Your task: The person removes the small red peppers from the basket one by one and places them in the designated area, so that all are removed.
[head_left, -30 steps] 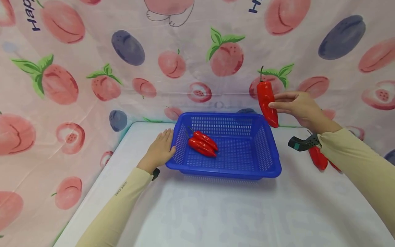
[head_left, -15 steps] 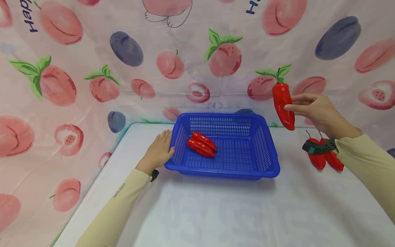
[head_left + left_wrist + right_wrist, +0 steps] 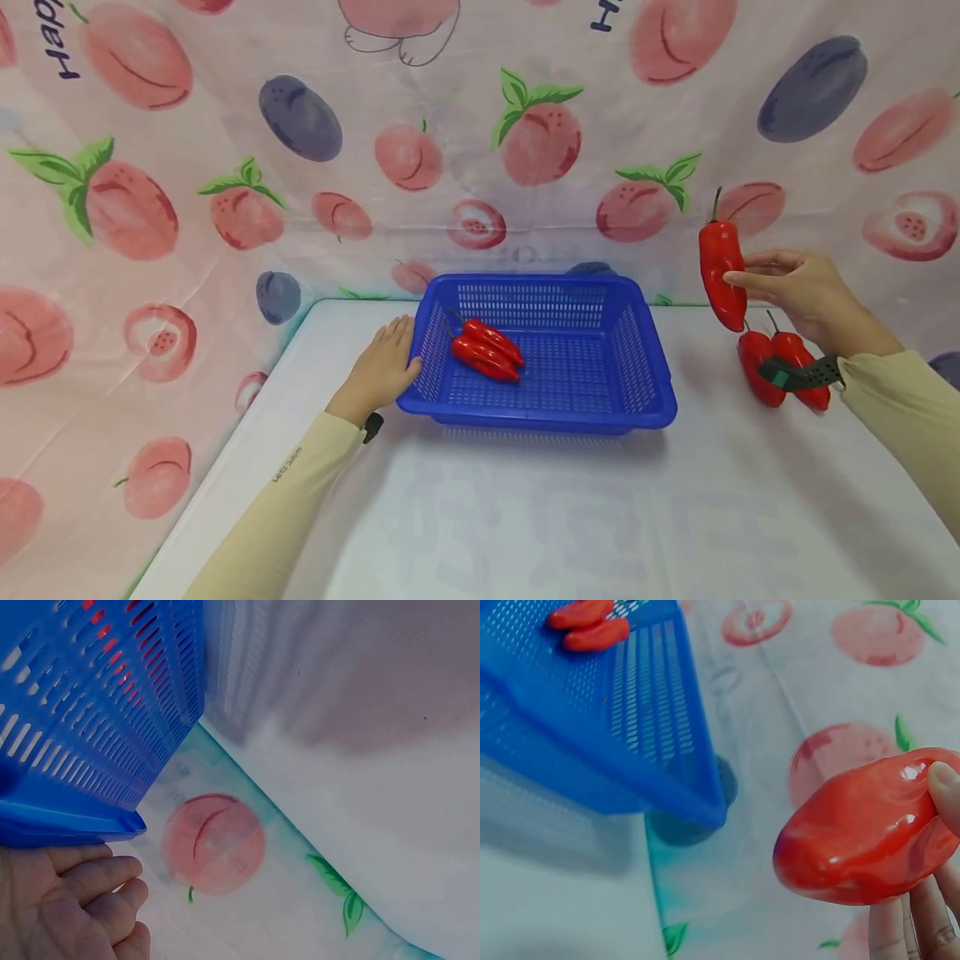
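My right hand point(image 3: 806, 292) pinches a red chili pepper point(image 3: 723, 275) between thumb and fingers, stem up, in the air to the right of a blue plastic basket point(image 3: 540, 422). In the right wrist view this red chili pepper point(image 3: 862, 825) shows large, the thumb on one side and fingers on the other. My left hand point(image 3: 381, 367) lies with straight fingers against the basket's left rim; in the left wrist view the left hand point(image 3: 75, 900) is just below that rim. Inside the basket, toward its left, two red chili peppers point(image 3: 486, 357) lie side by side.
Two more red chili peppers point(image 3: 761, 367) lie on the white table point(image 3: 540, 508) at the right, partly behind the right wrist's black strap point(image 3: 798, 375). A fruit-printed cloth point(image 3: 360, 250) hangs behind and to the left of the table.
My right hand has carried the chili pepper rightward and a little down, away from the basket toward the two on the table. The left hand stays at the basket's rim.
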The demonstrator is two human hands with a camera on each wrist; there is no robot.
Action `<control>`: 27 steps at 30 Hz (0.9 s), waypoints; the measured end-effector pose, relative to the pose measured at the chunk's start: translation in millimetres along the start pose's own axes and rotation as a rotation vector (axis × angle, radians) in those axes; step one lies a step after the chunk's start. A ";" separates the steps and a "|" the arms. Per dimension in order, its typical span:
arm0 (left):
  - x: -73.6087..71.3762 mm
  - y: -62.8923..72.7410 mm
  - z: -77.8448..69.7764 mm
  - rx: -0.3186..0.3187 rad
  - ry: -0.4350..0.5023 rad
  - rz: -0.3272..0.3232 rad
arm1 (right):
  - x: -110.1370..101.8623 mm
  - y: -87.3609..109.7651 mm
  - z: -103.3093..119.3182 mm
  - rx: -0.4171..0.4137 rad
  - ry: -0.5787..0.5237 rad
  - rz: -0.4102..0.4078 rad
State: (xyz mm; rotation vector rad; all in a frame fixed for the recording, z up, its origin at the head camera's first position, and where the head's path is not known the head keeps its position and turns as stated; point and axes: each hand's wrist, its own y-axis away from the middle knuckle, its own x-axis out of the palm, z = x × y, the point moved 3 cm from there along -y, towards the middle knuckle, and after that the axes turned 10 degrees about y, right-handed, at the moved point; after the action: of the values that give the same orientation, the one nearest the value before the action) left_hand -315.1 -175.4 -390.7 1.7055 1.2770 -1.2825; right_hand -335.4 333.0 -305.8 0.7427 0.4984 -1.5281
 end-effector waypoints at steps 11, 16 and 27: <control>-0.2 2.2 -1.2 -0.004 0.007 -0.006 | 6.5 -2.3 -45.4 0.129 -0.094 0.036; -0.3 1.9 -1.2 -0.013 0.002 0.002 | 14.3 -4.8 -60.6 0.163 -0.053 0.023; -0.2 1.0 -1.7 -0.003 0.008 -0.005 | 41.6 -13.9 -86.8 0.209 -0.123 -0.004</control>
State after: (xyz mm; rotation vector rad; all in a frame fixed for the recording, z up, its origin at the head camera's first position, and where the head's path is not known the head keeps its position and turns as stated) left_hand -313.7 -174.3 -390.0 1.7073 1.2882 -1.2773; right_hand -334.9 366.1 -397.2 0.8022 0.2506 -1.6346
